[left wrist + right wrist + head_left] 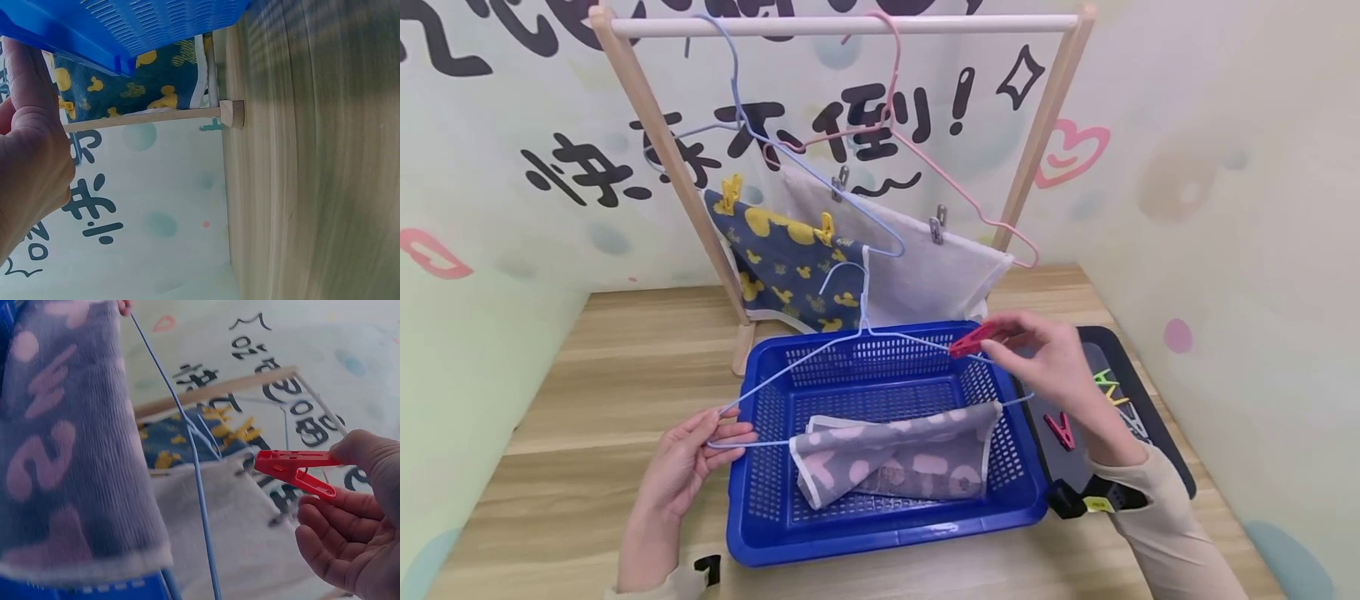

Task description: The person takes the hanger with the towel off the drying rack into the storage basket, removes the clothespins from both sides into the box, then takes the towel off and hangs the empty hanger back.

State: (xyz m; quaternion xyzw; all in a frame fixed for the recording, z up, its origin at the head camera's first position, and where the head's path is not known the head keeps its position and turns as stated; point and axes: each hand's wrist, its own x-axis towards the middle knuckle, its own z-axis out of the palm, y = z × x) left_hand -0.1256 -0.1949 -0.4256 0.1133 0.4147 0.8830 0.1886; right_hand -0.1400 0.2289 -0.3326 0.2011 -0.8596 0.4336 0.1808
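My left hand (688, 454) holds a blue clothes hanger (797, 360) by its left corner, above a blue plastic basket (887, 537). Over the hanger's lower bar drapes a grey towel (898, 454) with pink shapes and white edging. My right hand (1048, 358) pinches a red clothespin (972, 340) near the hanger's right arm. In the right wrist view the clothespin (294, 464) sits between thumb and fingers, its jaws pointing toward the hanger and towel (75, 444). The left wrist view shows part of the left hand (31, 137) beside the basket.
Behind the basket stands a wooden rack (850, 25) bearing a blue hanger and a pink hanger. A navy towel (782, 258) with yellow clips and a white towel (910, 275) with grey clips hang there. A dark tray (1101, 337) at right holds several coloured clothespins.
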